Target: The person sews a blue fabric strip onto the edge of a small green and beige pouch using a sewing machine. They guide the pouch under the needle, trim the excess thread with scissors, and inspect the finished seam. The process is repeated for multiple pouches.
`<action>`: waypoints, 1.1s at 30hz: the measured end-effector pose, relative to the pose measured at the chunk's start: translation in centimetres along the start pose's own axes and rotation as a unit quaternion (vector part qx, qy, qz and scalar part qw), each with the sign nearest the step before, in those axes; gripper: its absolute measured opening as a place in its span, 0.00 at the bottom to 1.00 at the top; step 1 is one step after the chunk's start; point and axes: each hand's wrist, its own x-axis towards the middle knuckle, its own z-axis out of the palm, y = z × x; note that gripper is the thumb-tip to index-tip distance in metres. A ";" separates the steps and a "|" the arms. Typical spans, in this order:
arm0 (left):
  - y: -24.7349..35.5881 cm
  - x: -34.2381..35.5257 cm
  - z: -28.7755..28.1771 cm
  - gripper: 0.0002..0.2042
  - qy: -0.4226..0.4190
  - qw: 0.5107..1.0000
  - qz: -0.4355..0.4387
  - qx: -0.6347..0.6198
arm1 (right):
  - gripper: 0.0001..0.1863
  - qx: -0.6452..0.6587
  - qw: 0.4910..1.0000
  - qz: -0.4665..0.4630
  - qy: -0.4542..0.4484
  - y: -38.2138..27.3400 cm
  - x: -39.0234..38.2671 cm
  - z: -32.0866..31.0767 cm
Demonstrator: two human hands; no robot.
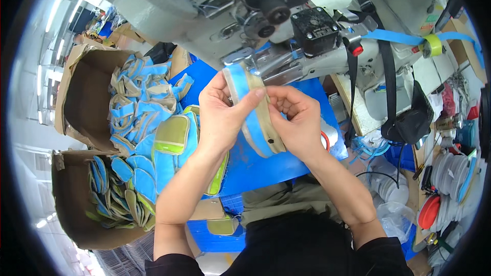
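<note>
A blue and khaki fabric band [252,125] with pale edging hangs in front of me, its upper end close beneath the sewing machine's needle area [245,60]. My left hand [225,110] grips the band's left edge, with the thumb pressed flat across its face. On the other side, my right hand [295,118] pinches the right edge between bent fingers and thumb. Near the lower end of the band sits a small dark piece [271,141]. The fingers behind the band are partly hidden.
The machine's grey arm [169,18] spans the top. Blue and khaki pieces [146,102] heap at left beside cardboard boxes [76,194], spilling onto the blue tabletop [250,176]. Blue tape [391,36] runs through a yellow ring [432,45] at right. Rolls [452,174] stand lower right.
</note>
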 end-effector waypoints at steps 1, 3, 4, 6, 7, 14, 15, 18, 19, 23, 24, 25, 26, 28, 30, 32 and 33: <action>0.1 0.1 0.0 0.15 -0.002 1.000 -0.001 0.002 | 0.12 0.010 1.000 0.009 -0.001 -0.3 -0.1 0.0; 0.4 0.2 0.1 0.15 0.003 1.000 -0.013 0.007 | 0.12 0.029 0.999 0.035 -0.005 -0.8 0.0 -0.1; 0.8 0.3 0.4 0.16 0.010 1.000 -0.023 0.010 | 0.12 0.037 0.998 0.052 -0.007 -1.0 0.0 -0.2; 0.9 0.8 0.4 0.17 0.013 1.000 -0.027 0.000 | 0.12 0.053 0.995 0.086 -0.013 -1.8 0.1 -0.1; 0.5 1.1 0.0 0.17 0.008 1.000 -0.021 -0.013 | 0.13 0.061 0.993 0.104 -0.018 -2.4 0.2 0.0; 1.0 0.1 0.0 0.19 -0.017 0.997 -0.055 -0.056 | 0.14 0.074 0.987 0.122 -0.073 -3.5 0.5 -1.2; 0.8 -0.5 0.0 0.19 -0.019 0.996 -0.067 -0.058 | 0.14 0.072 0.987 0.123 -0.077 -3.2 0.3 -1.4; 0.1 -2.0 0.2 0.18 -0.020 0.992 -0.100 -0.078 | 0.14 0.071 0.985 0.131 -0.083 -2.5 -0.6 -2.1; 0.0 -2.0 0.3 0.17 -0.019 0.992 -0.096 -0.081 | 0.14 0.076 0.984 0.135 -0.083 -2.5 -0.9 -2.2; -0.1 -1.8 0.5 0.15 -0.015 0.991 -0.091 -0.093 | 0.14 0.076 0.985 0.134 -0.072 -2.3 -2.0 -2.2; 0.1 -1.7 0.5 0.15 -0.016 0.991 -0.090 -0.095 | 0.14 0.077 0.985 0.134 -0.071 -2.4 -2.1 -2.2; 0.1 -1.7 0.5 0.14 -0.015 0.991 -0.091 -0.093 | 0.14 0.078 0.985 0.135 -0.070 -2.5 -2.2 -2.2; 0.1 -1.8 0.6 0.14 -0.014 0.992 -0.092 -0.090 | 0.14 0.079 0.985 0.136 -0.068 -2.6 -2.3 -2.2; 0.2 -1.4 0.5 0.14 -0.011 0.992 -0.093 -0.090 | 0.14 0.093 0.984 0.140 -0.066 -3.3 -2.5 -1.9; 0.4 -1.3 0.7 0.14 -0.007 0.991 -0.096 -0.093 | 0.13 0.107 0.982 0.140 -0.064 -3.6 -2.2 -1.7; 0.5 -0.5 0.2 0.14 -0.005 0.991 -0.094 -0.092 | 0.13 0.120 0.981 0.136 -0.064 -3.2 -1.7 -1.5; 0.7 0.0 0.1 0.14 -0.004 0.992 -0.090 -0.091 | 0.12 0.126 0.980 0.137 -0.069 -3.1 -1.4 -1.5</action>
